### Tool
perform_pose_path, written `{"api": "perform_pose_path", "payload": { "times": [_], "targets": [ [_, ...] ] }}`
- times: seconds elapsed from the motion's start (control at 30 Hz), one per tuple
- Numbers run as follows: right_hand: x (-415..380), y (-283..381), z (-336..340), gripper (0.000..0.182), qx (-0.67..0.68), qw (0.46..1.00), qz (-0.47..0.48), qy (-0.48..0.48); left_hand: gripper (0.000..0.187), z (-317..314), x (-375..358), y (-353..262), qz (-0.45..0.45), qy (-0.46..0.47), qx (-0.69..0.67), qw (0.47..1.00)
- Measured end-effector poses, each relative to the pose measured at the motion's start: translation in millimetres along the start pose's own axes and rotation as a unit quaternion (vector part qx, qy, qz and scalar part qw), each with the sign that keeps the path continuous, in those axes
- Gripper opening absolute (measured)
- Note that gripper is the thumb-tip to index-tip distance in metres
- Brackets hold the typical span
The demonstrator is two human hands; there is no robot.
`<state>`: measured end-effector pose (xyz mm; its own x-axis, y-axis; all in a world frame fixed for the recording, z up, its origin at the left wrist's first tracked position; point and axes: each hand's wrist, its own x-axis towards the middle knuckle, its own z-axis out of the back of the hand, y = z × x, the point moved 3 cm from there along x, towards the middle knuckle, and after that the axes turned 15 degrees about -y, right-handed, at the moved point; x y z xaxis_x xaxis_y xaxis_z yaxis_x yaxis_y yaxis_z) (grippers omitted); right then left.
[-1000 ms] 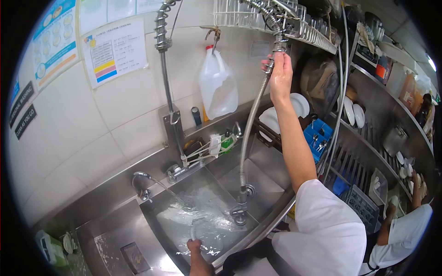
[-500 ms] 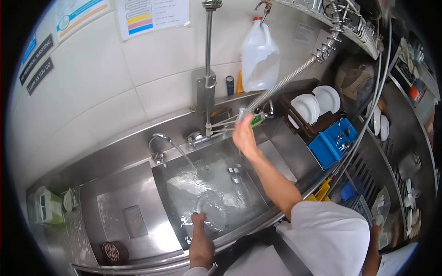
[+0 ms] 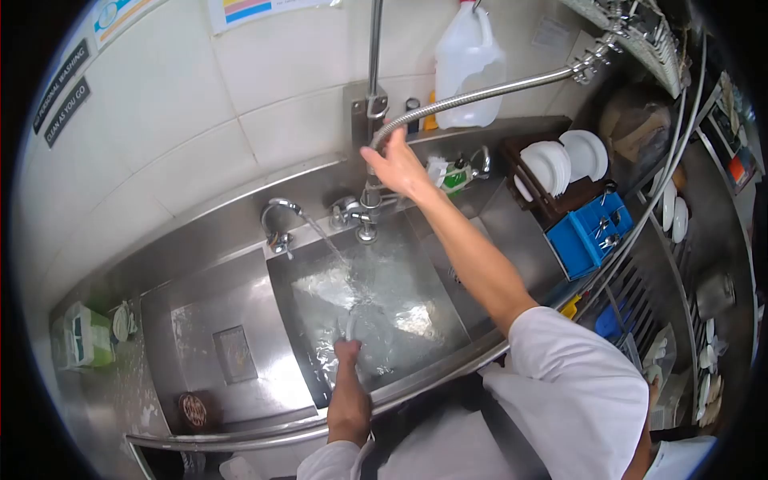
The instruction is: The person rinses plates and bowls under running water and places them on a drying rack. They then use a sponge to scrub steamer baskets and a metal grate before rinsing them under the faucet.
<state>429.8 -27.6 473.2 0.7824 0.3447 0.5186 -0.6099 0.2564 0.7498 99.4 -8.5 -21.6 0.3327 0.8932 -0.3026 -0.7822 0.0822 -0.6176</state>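
Observation:
My left hand (image 3: 349, 350) is at the near side of the water-filled sink basin (image 3: 460, 340), its fingers closed on the edge of a round dish (image 3: 372, 332) that shows blurrily through the water. My right hand (image 3: 398, 166) is raised at the back of the sink, thumb and fingers on either side of the flexible metal spray hose (image 3: 472, 98). Below that hand, the spray head (image 3: 366, 232) hangs by the upright pipe (image 3: 375, 48). Water runs from the curved tap (image 3: 284, 205) into the basin.
A brown rack with white plates (image 3: 546, 168) and a blue cutlery basket (image 3: 574, 248) stand right of the sink. A plastic jug (image 3: 472, 68) hangs on the wall. On the left drainboard (image 3: 188, 320) sits a brown round container (image 3: 194, 412). A person's hand shows at far right.
My right hand has moved up and left with the spray hose, and the spray head has swung from over the basin to the upright pipe. My left hand stays by the dish.

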Motion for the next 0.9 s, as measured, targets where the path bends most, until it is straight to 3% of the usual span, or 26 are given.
{"api": "perform_pose_path", "payload": {
  "times": [0.03, 0.1, 0.13, 0.2, 0.23, 0.3, 0.33, 0.37, 0.4, 0.47, 0.5, 0.7, 0.77, 0.83, 0.9],
  "targets": [
    [-21.0, -14.7, 2.4, 0.061, 0.001, 1.000, -0.003, 0.007, 0.046, -0.5, -4.0, -17.4, 0.018, -0.044, -0.018, 0.999],
    [-64.1, -47.5, 11.7, 0.055, 0.092, 0.989, 0.080, -0.082, 0.042, 10.6, -6.0, -51.0, -0.016, -0.009, 0.011, 1.000],
    [-68.9, -54.0, 18.4, 0.055, 0.093, 0.990, 0.077, -0.075, 0.042, 18.2, -3.7, -55.9, -0.009, -0.008, 0.012, 1.000],
    [-75.9, -78.5, 30.8, 0.048, 0.190, 0.966, -0.141, -0.103, 0.040, 34.6, 6.3, -57.9, 0.019, 0.011, -0.071, 0.997],
    [-70.0, -79.8, 31.9, 0.048, 0.190, 0.964, -0.151, -0.107, 0.040, 40.4, 8.0, -65.0, 0.019, 0.014, -0.061, 0.998],
    [-35.9, -63.7, 26.5, 0.043, 0.091, 0.989, -0.106, -0.037, 0.039, 49.5, 11.0, -77.9, 0.019, 0.002, -0.126, 0.992],
    [-25.9, -51.0, 18.7, 0.044, 0.110, 0.984, -0.138, -0.013, 0.039, 29.0, 27.2, -58.0, 0.008, -0.006, -0.133, 0.991],
    [-12.1, -66.5, 1.1, 0.046, 0.048, 0.998, -0.034, -0.037, 0.039, 32.2, 24.9, -63.5, 0.004, -0.003, -0.128, 0.992],
    [-3.3, -44.5, 6.5, 0.047, 0.042, 0.995, -0.075, -0.043, 0.039, 38.1, 18.2, -74.1, 0.018, -0.004, -0.151, 0.988],
    [17.7, -21.6, -1.7, 0.047, 0.001, 0.999, -0.003, -0.050, 0.040, 35.6, 10.2, -87.4, 0.032, -0.004, -0.174, 0.984],
    [31.3, -9.8, -4.4, 0.048, 0.004, 1.000, -0.009, 0.001, 0.041, 30.6, 7.2, -89.9, 0.034, 0.007, -0.167, 0.985],
    [68.3, -1.5, -17.6, 0.050, 0.107, 0.990, -0.068, 0.062, 0.041, 27.1, 1.6, -92.1, 0.019, 0.042, -0.108, 0.993],
    [74.2, 3.0, -21.2, 0.048, 0.043, 0.996, 0.044, 0.065, 0.040, 31.1, -2.3, -88.2, 0.011, 0.049, -0.099, 0.994],
    [59.7, 6.5, -20.7, 0.045, 0.036, 0.996, 0.027, 0.083, 0.039, 33.4, -7.6, -85.3, 0.021, 0.064, -0.052, 0.996],
    [37.5, 15.2, -12.8, 0.044, 0.041, 0.998, 0.024, 0.035, 0.039, 29.1, -8.0, -83.6, 0.002, 0.075, -0.040, 0.996]
  ]
}}
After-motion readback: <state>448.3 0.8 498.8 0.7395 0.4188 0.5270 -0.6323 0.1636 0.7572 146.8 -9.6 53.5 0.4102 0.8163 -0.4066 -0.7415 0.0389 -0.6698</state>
